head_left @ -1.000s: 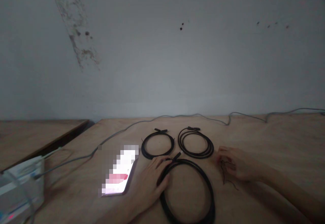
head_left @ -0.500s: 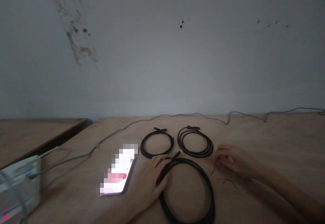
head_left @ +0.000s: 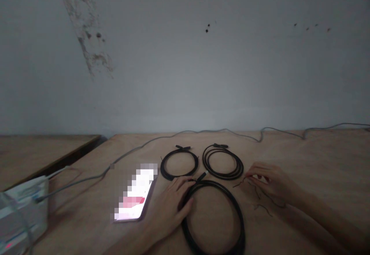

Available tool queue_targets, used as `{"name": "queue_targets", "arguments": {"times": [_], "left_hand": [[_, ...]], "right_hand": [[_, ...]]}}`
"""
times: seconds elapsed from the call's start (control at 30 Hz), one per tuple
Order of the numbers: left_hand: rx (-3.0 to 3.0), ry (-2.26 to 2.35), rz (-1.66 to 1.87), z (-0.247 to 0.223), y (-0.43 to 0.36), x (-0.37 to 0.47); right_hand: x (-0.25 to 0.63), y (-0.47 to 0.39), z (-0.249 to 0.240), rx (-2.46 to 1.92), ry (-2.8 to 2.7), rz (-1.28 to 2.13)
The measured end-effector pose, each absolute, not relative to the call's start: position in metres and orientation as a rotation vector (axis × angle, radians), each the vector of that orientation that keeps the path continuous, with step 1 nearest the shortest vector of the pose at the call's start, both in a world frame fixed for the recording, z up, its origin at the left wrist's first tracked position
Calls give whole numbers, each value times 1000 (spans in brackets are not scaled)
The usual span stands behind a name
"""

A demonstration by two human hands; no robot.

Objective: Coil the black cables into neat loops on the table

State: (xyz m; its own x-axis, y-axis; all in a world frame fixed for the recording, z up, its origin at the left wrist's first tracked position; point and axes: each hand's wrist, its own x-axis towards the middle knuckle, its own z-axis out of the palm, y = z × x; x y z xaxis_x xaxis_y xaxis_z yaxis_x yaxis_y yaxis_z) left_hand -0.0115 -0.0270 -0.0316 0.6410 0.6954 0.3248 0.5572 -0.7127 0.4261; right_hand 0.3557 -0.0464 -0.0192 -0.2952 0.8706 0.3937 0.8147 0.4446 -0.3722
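My left hand [head_left: 175, 203] grips the left side of a large coiled black cable [head_left: 239, 213] lying nearest me, its thumb inside the loop and its fingers over the outer edge. A black connector end [head_left: 201, 176] sticks up at the top of that coil. To the right, my right hand [head_left: 267, 179] pinches a thin dark twist tie [head_left: 238, 183] between thumb and fingertips, just above the table. Another thin tie [head_left: 264, 209] lies on the wood below this hand, and a further strand hangs or lies under the palm; which, I cannot tell.
Two smaller black cable coils, one tied [head_left: 163, 170] and one looser [head_left: 239, 166], lie farther back. A lit phone [head_left: 141, 193] rests left of my left hand. At far left stands a white box [head_left: 31, 216] with grey cords. A grey cord [head_left: 127, 154] runs along the wall.
The twist tie in my right hand has swung from pointing down to pointing left, and more thin strand shows beneath the palm. My left hand stays on the large coil.
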Motion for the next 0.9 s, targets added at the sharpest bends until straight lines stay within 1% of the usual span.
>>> {"name": "queue_targets", "arguments": {"times": [0.4,0.53,0.67,0.77,0.9], "left_hand": [[2569,1026,643,-33,-26,-14],[2578,1030,645,-34,-26,-14],[2568,1036,630,-33,-26,-14],[2569,1029,639,-32,-26,-13],[2579,1003,652,-29,-26,-11]], "right_hand": [[360,-53,-16,-1320,-2119,92],[364,-57,-11,-1280,-2021,47],[368,-58,-13,-1234,-1872,73],[366,-57,-17,-1247,-1677,167],[346,-57,-21,-1295,-1404,455]]}}
